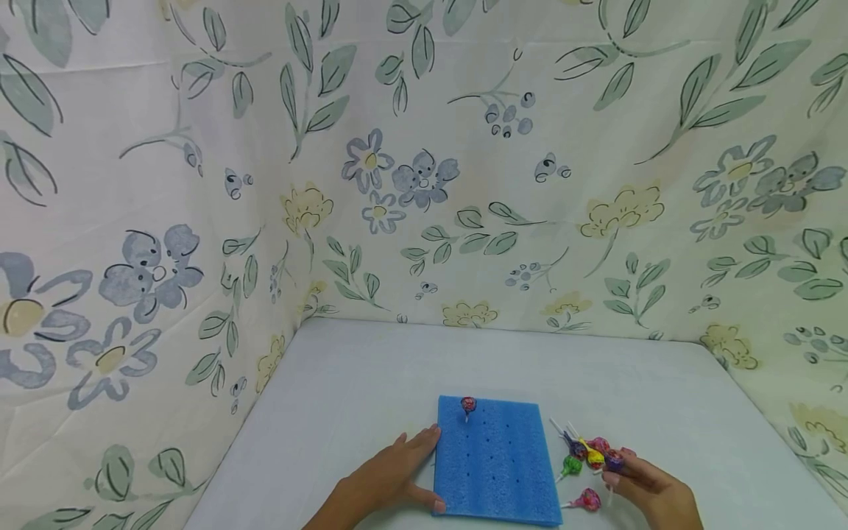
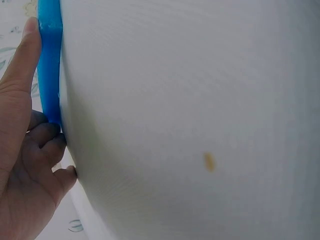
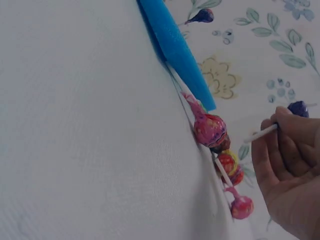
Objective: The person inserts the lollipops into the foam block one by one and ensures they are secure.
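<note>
A blue foam block [image 1: 523, 456] with small holes lies on the table, and one red-wrapped lollipop [image 1: 468, 404] stands by its stick near the far left corner. My left hand [image 1: 387, 477] rests along the block's left edge, fingers toward the far end and thumb at the near corner. In the left wrist view, those fingers [image 2: 47, 137] touch the side of the block. My right hand [image 1: 652, 489] pinches a purple-wrapped lollipop [image 3: 298, 108], raised off the table with its white stick showing past the fingertips.
Right of the block lies a loose cluster of several lollipops, among them a yellow one [image 1: 595, 459], a green one [image 1: 573, 465] and a dark blue one [image 1: 576, 446]. A pink lollipop [image 1: 589, 500] lies nearer me. Flowered cloth [image 1: 424, 258] walls the white table [image 1: 371, 368] at back and sides.
</note>
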The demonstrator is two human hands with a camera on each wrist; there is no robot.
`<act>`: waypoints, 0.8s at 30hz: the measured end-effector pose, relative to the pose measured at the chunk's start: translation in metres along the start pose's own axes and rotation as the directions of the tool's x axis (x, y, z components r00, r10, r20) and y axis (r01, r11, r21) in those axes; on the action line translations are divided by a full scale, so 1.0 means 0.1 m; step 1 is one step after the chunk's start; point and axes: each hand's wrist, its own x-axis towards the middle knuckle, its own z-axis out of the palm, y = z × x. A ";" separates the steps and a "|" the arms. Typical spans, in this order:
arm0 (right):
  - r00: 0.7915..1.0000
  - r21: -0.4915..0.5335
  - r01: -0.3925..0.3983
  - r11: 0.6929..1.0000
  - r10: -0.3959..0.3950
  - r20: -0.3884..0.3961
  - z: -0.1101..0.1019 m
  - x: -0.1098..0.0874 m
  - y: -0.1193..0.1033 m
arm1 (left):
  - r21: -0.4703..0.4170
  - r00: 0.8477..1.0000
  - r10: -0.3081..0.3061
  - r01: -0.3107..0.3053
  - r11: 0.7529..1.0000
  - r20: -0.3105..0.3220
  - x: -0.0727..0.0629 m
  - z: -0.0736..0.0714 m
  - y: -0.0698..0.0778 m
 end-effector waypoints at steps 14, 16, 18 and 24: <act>0.997 -0.111 0.078 0.991 -0.079 -0.003 0.14 -0.05 -0.14 | 0.005 1.000 0.017 -0.017 1.000 0.000 0.00 0.01 -0.01; 0.996 -0.106 0.092 0.990 -0.091 0.011 0.18 -0.05 -0.16 | 0.011 1.000 0.025 -0.025 1.000 -0.001 0.01 0.01 -0.01; 0.993 -0.079 0.117 0.990 -0.115 0.026 0.23 -0.07 -0.18 | 0.011 1.000 0.029 -0.029 1.000 -0.002 0.00 0.01 -0.01; 0.962 0.056 0.267 0.962 -0.270 0.045 0.38 -0.11 -0.21 | 0.001 0.999 0.035 -0.035 0.999 0.000 -0.01 0.00 -0.01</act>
